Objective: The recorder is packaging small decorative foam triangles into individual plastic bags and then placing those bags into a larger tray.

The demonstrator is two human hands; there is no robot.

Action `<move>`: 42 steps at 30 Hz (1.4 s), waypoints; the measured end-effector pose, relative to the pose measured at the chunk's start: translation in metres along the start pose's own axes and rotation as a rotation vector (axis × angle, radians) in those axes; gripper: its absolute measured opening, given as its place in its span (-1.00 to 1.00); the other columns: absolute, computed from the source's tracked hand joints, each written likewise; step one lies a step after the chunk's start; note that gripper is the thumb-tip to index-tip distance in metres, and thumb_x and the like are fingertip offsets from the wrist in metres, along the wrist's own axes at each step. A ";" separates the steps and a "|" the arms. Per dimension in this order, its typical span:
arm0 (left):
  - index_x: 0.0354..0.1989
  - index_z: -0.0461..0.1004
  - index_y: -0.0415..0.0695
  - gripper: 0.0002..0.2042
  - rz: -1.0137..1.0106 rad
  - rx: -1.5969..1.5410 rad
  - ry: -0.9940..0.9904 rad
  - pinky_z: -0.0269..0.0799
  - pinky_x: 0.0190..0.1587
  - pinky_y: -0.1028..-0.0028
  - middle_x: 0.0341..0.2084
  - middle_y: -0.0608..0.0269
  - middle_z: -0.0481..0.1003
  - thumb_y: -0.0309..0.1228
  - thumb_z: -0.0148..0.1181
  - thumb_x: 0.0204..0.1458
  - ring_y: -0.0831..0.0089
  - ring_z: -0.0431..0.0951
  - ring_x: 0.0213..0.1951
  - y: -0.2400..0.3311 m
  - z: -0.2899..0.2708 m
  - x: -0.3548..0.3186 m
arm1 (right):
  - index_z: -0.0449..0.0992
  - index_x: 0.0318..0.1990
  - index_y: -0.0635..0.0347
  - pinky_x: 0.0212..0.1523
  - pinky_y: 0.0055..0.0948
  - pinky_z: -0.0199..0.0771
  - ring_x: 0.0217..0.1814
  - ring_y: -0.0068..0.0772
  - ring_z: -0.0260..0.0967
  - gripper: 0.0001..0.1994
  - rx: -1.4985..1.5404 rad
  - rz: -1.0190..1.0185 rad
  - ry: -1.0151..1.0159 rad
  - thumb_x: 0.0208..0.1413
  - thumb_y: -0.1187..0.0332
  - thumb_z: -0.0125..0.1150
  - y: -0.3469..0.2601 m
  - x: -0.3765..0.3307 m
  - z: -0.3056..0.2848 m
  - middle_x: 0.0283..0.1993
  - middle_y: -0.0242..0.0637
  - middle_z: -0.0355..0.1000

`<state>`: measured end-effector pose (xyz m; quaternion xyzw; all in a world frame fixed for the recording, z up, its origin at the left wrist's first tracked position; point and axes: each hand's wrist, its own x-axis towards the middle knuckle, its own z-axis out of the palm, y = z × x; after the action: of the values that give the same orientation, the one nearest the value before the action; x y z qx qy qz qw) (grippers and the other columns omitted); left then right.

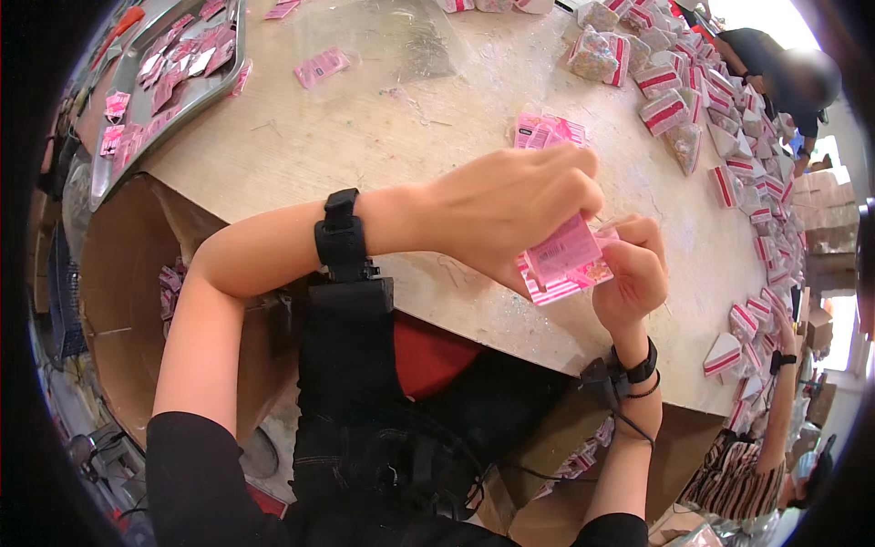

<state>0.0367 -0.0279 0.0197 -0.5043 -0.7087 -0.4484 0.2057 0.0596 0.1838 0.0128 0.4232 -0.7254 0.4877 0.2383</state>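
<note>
Above the near part of the table, a small flat pink packet (563, 263) with a striped edge is between my two hands. My left hand (510, 205) reaches across from the left, its fingers curled down over the packet's upper part; the fingertips are hidden behind the knuckles. My right hand (638, 269) pinches the packet's right edge between thumb and fingers. Just beyond my left knuckles are more pink packets (547, 130), partly covered by that hand. Whether they lie on the table or are held too, I cannot tell.
A metal tray (239, 46) of pink packets is at the far left. One packet (321, 67) lies by a clear plastic sheet (392, 36). Filled bags (665, 111) heap along the right. Cardboard boxes (118, 301) stand below the table edge. Other people (743, 474) are at the right.
</note>
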 end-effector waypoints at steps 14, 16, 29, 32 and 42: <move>0.01 0.32 -0.17 -0.23 0.045 0.105 0.128 0.22 -0.17 0.36 -0.33 0.13 0.31 -0.02 0.46 -0.39 0.27 0.23 -0.27 -0.005 -0.020 0.006 | 0.52 -0.31 0.28 -0.28 -0.46 0.41 -0.30 -0.33 0.44 -0.81 -0.130 0.140 -0.011 -0.10 0.71 0.26 0.007 0.003 -0.004 -0.32 -0.18 0.48; -0.06 0.34 -0.16 -0.51 0.104 0.131 0.207 0.27 -0.29 0.38 -0.35 0.12 0.31 -0.26 0.33 -0.19 0.27 0.25 -0.31 -0.014 -0.017 0.003 | 0.50 -0.29 0.28 -0.22 -0.44 0.43 -0.28 -0.31 0.45 -0.81 -0.127 0.162 0.039 -0.08 0.70 0.25 0.012 0.004 -0.002 -0.29 -0.17 0.48; -0.29 0.43 -0.20 -0.82 0.032 0.339 0.204 0.24 -0.52 0.47 -0.46 0.16 0.27 -0.62 0.11 -0.11 0.35 0.28 -0.51 -0.007 -0.016 0.007 | 0.37 -0.20 0.37 -0.28 -0.57 0.48 -0.26 -0.49 0.44 -0.85 -0.015 0.283 0.047 0.09 0.72 0.11 0.009 -0.003 -0.001 -0.19 -0.12 0.46; -0.25 0.45 -0.18 -0.80 0.037 0.275 0.181 0.24 -0.49 0.48 -0.46 0.20 0.27 -0.63 0.12 -0.09 0.37 0.29 -0.49 -0.010 -0.015 0.003 | 0.36 -0.17 0.39 -0.29 -0.59 0.47 -0.30 -0.51 0.41 -0.85 0.115 0.328 0.054 0.11 0.72 0.09 0.007 -0.004 0.001 -0.19 -0.13 0.43; -0.08 0.54 -0.17 -0.74 -0.173 -0.204 -0.026 0.31 -0.33 0.55 -0.35 0.25 0.41 -0.60 0.15 0.01 0.49 0.41 -0.34 -0.009 -0.018 0.009 | 0.49 -0.24 0.35 -0.39 -0.60 0.43 -0.39 -0.51 0.42 -0.82 0.109 0.297 -0.066 -0.02 0.73 0.21 0.005 -0.001 0.000 -0.34 -0.22 0.44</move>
<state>0.0223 -0.0391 0.0323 -0.4654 -0.7029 -0.5277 0.1044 0.0553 0.1855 0.0095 0.3392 -0.7599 0.5422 0.1163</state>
